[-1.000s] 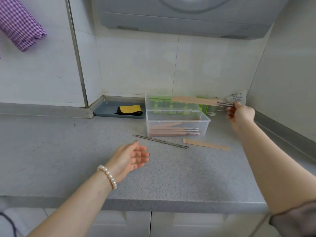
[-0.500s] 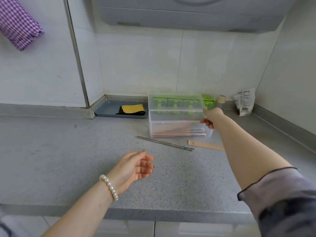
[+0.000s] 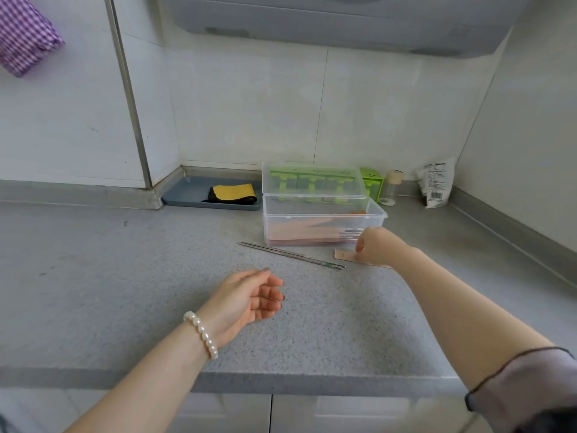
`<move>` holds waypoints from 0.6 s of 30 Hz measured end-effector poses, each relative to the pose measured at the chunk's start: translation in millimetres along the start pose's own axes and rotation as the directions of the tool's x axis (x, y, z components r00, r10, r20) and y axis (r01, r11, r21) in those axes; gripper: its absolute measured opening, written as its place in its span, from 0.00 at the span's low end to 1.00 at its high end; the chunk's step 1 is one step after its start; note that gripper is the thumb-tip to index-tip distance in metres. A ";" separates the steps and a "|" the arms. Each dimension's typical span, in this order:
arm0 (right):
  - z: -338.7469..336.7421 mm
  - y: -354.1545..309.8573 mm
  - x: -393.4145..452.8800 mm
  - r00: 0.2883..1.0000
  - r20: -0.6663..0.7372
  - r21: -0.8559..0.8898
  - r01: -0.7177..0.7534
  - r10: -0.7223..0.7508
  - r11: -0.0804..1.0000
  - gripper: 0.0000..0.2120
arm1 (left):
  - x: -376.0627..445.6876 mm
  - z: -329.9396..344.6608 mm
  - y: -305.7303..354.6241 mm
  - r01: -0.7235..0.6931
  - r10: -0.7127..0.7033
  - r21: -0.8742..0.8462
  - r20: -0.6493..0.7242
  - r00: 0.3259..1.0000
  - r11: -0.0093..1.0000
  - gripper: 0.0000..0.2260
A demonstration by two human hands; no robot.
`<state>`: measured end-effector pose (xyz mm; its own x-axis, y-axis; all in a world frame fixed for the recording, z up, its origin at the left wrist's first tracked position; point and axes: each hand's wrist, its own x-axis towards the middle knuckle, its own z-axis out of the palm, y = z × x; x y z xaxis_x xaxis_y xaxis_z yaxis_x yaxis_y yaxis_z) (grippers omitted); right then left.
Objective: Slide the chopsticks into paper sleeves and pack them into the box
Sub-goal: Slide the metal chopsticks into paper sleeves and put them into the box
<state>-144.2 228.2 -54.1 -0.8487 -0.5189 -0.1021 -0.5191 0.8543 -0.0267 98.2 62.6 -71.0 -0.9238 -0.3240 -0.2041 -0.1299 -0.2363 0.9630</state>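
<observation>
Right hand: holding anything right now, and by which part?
Right hand is on the empty paper sleeve lying on the counter, at its left end; fingers are hidden, so a grip cannot be confirmed. Left hand holds nothing.

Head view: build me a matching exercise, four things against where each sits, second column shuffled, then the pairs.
Things:
1. bare metal chopsticks
2. empty paper sleeve
3. yellow and black cloth
4. sleeved chopsticks

Places:
A. in the grey tray by the wall
B. inside the clear box
C. on the counter in front of the box, left of the sleeve
D. on the counter under the right hand

Pairs: 1-C, 2-D, 3-A, 4-B
</observation>
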 end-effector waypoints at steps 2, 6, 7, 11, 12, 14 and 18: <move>4.1 -3.1 0.3 0.999 -0.002 -0.130 0.046 -0.047 0.990 0.28 | -1.7 -0.1 0.8 -0.005 0.005 0.005 0.008 1.000 1.000 0.12; -0.7 -12.1 -5.8 0.994 0.010 -0.191 0.109 -0.109 0.976 0.26 | -3.6 -3.5 3.1 -0.013 0.013 0.001 -0.004 1.000 1.000 0.12; -2.8 -14.8 -8.1 0.994 0.020 -0.208 0.108 -0.106 0.972 0.23 | -3.6 -3.8 3.9 -0.011 0.011 0.000 -0.004 1.000 1.000 0.12; -4.5 -19.1 -6.4 0.994 0.026 -0.247 0.114 -0.111 0.962 0.12 | -3.5 -3.6 4.3 -0.001 0.001 -0.010 0.000 1.000 1.000 0.11; -3.4 -18.3 -4.4 0.993 0.029 -0.236 0.119 -0.115 0.965 0.11 | -3.5 -3.3 3.9 0.003 -0.003 -0.011 0.001 1.000 1.000 0.11; -1.8 -14.9 0.5 0.992 0.033 -0.181 0.125 -0.121 0.976 0.15 | -2.9 -0.9 3.9 0.007 -0.007 -0.019 0.000 1.000 1.000 0.11; -0.9 -9.5 7.0 0.995 0.070 0.037 0.064 -0.067 0.997 0.20 | -0.3 3.6 4.9 0.013 -0.013 -0.031 0.005 1.000 0.999 0.11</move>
<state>-145.4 216.5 -53.6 -0.8032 -0.5713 -0.1691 -0.5683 0.8198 -0.0703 96.6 64.8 -65.6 -0.9240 -0.3161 -0.2153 -0.1305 -0.2686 0.9544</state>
